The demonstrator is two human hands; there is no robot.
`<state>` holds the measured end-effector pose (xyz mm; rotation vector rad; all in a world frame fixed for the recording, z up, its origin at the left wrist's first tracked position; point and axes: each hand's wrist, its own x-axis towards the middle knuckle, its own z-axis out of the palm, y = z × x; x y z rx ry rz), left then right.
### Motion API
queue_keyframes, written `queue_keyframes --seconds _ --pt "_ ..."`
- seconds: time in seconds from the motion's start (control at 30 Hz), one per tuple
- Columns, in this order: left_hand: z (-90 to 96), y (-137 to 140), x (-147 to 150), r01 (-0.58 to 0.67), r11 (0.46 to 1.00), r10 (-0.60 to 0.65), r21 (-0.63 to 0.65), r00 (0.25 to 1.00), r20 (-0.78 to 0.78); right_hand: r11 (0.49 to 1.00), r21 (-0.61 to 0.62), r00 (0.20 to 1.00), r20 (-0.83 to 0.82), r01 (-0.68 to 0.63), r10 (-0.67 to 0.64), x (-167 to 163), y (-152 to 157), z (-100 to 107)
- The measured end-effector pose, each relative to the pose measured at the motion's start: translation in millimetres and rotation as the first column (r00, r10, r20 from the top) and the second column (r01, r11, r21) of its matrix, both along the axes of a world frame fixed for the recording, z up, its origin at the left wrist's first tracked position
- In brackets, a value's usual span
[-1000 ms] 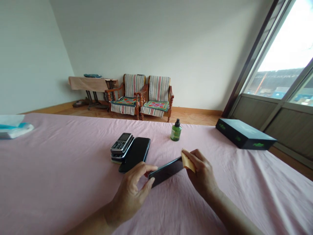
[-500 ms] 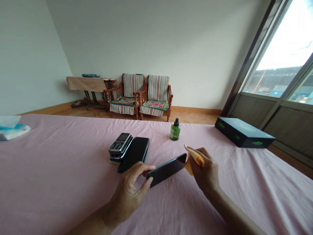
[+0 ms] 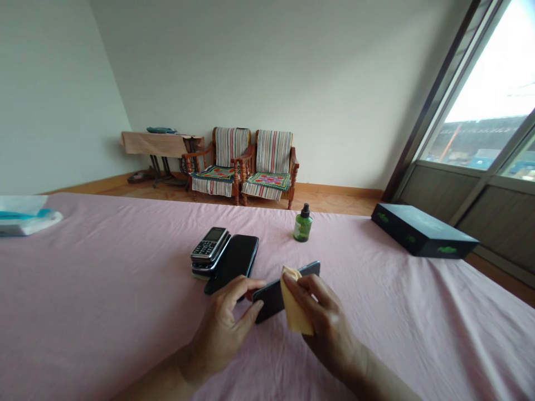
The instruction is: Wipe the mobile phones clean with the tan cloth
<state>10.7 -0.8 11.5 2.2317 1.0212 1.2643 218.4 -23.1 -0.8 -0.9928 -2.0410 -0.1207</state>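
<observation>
Between the thumb and fingers of my left hand (image 3: 225,323) is one end of a dark smartphone (image 3: 268,301), tilted on its edge above the pink cloth. My right hand (image 3: 328,314) grips a folded yellow cloth (image 3: 296,309) and presses it against the phone's face, covering its middle. Just beyond my left hand a black smartphone (image 3: 236,259) lies flat. Beside it, a keypad phone (image 3: 210,245) rests on top of a small stack of phones. A green spray bottle (image 3: 302,225) with a black top stands upright farther back.
A pink sheet (image 3: 125,312) covers the wide surface. At the right back lies a black box (image 3: 422,231) with green marks; a white and blue tissue pack (image 3: 29,220) is at the far left. Two wooden chairs (image 3: 270,161) and a cloth-covered table (image 3: 154,145) stand by the wall.
My right hand has moved left with the yellow cloth, from the phone's far end onto the middle of its face. My left hand keeps its grip. The view has shifted slightly.
</observation>
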Motion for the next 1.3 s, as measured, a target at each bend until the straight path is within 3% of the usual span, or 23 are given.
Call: queue_keyframes --seconds 0.13,0.27,0.47,0.73,1.07,1.3 --pt "3.2 -3 2 0.026 0.999 -0.025 -0.022 0.999 0.035 0.995 0.066 0.991 0.122 -0.071 0.062 -12 -7 9" --pt "5.2 -4 3 0.073 0.995 -0.068 -0.073 0.995 0.066 0.976 0.031 0.941 0.275 -0.215 0.199 -21 -8 19" --pt "8.7 -4 3 0.090 0.990 -0.083 -0.105 0.994 0.072 0.967 0.080 0.939 0.270 -0.240 0.211 -25 -7 25" --pt "2.9 -1 1 0.034 0.994 -0.029 -0.103 0.999 0.046 0.976 0.144 0.956 0.267 -0.162 0.119 -9 1 15" --pt "-1.4 3 -1 0.024 0.991 -0.021 -0.133 0.999 0.025 0.972 0.163 0.943 0.313 -0.167 0.109 3 9 13" --pt "3.4 3 -3 0.043 0.987 -0.040 -0.156 0.999 0.022 0.971 0.234 0.951 0.307 -0.046 -0.029 20 20 5"
